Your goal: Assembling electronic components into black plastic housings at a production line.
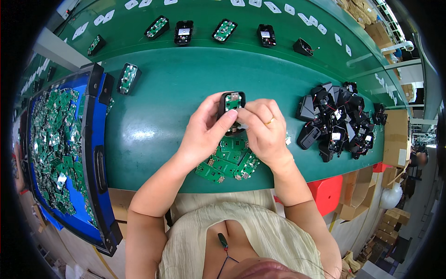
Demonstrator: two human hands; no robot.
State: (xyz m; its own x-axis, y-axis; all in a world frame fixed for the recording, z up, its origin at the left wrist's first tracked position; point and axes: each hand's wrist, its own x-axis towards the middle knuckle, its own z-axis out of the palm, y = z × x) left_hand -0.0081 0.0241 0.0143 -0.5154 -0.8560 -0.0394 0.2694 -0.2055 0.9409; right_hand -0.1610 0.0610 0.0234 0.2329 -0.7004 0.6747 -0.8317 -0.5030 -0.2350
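Note:
Above the middle of the green bench, my left hand [204, 128] grips a small black plastic housing [220, 108] by its left side, the thumb pressing on its face. A green circuit board [234, 100] sits in the housing's open side. My right hand [265, 125], a ring on one finger, has its fingers pinched together at the housing's right edge. Whatever lies between those fingertips is hidden. Just below my hands, several loose green circuit boards [227, 162] lie in an overlapping heap on the bench.
At left stands a blue, black-edged bin [100, 135] full of circuit boards. A pile of black housings with wires [334, 121] lies at right. One housing with a board [128, 79] rests at upper left; more housings [225, 30] line the far green strip. A red stool [325, 194] stands below the bench.

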